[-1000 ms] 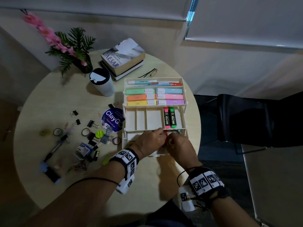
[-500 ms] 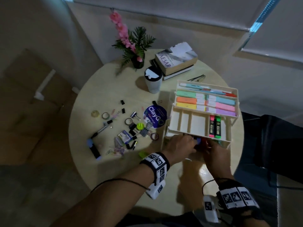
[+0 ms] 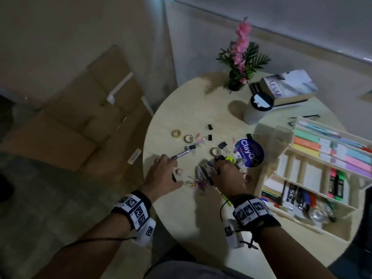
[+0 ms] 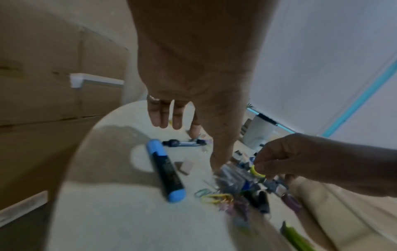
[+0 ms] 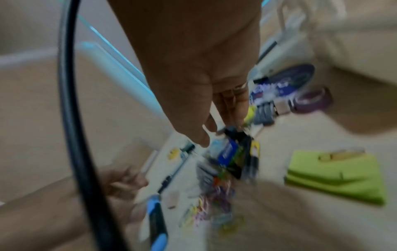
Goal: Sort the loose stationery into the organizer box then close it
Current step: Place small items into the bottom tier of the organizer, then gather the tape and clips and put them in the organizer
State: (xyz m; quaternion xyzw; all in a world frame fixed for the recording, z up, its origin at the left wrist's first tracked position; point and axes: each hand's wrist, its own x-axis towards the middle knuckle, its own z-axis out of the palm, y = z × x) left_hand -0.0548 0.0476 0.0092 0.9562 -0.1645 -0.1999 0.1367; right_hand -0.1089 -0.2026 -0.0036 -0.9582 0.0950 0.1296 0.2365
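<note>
**Both hands over the loose stationery, organizer box standing open**

The left hand (image 3: 161,176) is hovering above the round worktop (image 3: 193,109) with its fingers (image 4: 160,117) straight and spread apart, gripping nothing; a blue highlighter (image 4: 165,169) is lying flat right under it, and a small eraser (image 3: 178,171) is sitting just beside its thumb. The right hand (image 3: 227,176) is reaching into the heap of small items (image 4: 240,180), fingers curled; its grip appears to be pinching a yellow ring (image 4: 256,170), though blur is hiding the exact contact. Coloured paper clips (image 3: 194,184) are lying scattered between the two hands. The organizer box (image 3: 306,178) is standing open at the worktop's right side, its tiers fanned out and already holding highlighters (image 3: 330,152). Tape rolls (image 3: 188,138) and binder clips (image 3: 222,146) are lying farther out.
</note>
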